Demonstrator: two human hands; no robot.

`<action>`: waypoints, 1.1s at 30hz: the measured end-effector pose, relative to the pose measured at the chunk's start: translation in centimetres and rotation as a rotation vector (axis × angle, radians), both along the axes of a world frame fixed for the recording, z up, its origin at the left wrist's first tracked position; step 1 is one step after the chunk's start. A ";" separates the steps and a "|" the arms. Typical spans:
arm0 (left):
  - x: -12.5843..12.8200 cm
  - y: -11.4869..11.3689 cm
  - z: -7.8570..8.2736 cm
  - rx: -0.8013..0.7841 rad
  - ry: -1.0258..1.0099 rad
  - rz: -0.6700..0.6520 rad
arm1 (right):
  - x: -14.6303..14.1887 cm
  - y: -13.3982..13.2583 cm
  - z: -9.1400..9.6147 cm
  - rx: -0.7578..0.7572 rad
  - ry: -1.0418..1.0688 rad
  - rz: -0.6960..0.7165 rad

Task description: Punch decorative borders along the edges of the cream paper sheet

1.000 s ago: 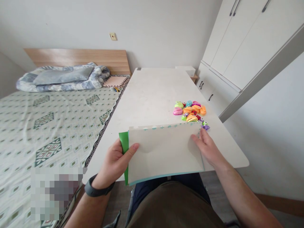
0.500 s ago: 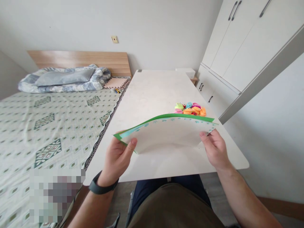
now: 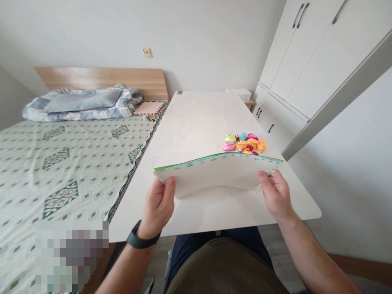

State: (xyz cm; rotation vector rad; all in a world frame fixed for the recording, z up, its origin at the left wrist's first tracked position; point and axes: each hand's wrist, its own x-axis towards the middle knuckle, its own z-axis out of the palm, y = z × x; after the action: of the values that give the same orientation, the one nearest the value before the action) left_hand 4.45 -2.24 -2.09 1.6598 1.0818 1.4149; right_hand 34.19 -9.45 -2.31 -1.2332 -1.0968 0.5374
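White sheets (image 3: 214, 177) with teal-patterned border, green edge; multicoloured toys (image 3: 245, 143).

A home bedroom: a made bed (image 3: 67, 151) (wooden headboard (image 3: 101, 77)) beside white wardrobes (image 3: 309, 53).

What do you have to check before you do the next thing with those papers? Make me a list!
1. Left hand grips the paper sheets at their left edge: ok.
2. Right hand grips their right edge: ok.
3. Sheets flat: not ok, they bow upward in the middle.
4. Table bare beneath the sheets: ok.
5. Sheets apart from the colourful toys: cannot tell, their edge hides some.
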 end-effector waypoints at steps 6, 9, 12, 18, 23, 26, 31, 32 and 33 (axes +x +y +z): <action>-0.1 0.1 -0.1 0.008 -0.022 -0.011 | 0.1 -0.2 -0.4 0.006 0.005 0.012; -0.1 0.0 -0.3 -0.024 -0.033 -0.017 | 0.0 -0.3 -0.5 0.007 -0.018 -0.014; -0.1 -0.1 -0.5 -0.035 -0.018 0.005 | 0.0 -0.3 -0.6 -0.006 -0.044 -0.025; -0.1 -0.2 -0.8 -0.053 0.003 -0.015 | 0.1 -0.3 -0.7 -0.018 -0.038 0.000; -0.2 0.0 -0.9 -0.062 0.036 -0.003 | 0.2 -0.4 -1.1 -0.043 -0.025 0.002; -0.2 -0.1 -0.9 -0.070 0.032 -0.005 | 0.1 -0.6 -1.1 -0.056 -0.014 0.006; -0.4 -0.8 -0.4 -0.115 -0.035 -0.032 | 0.1 -1.1 -0.2 -0.037 -0.067 -0.015; -0.5 -0.9 -0.3 -0.133 -0.034 -0.020 | 0.2 -1.2 0.0 -0.037 -0.080 -0.025; -0.6 -1.0 -0.1 -0.151 -0.026 -0.006 | 0.3 -1.3 0.2 -0.037 -0.093 -0.036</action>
State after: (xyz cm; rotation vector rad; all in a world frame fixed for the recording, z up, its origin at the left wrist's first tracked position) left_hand 3.85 -3.25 -2.23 1.5323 1.1388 1.3133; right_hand 34.47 -10.80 -2.08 -1.3190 -1.1448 0.4791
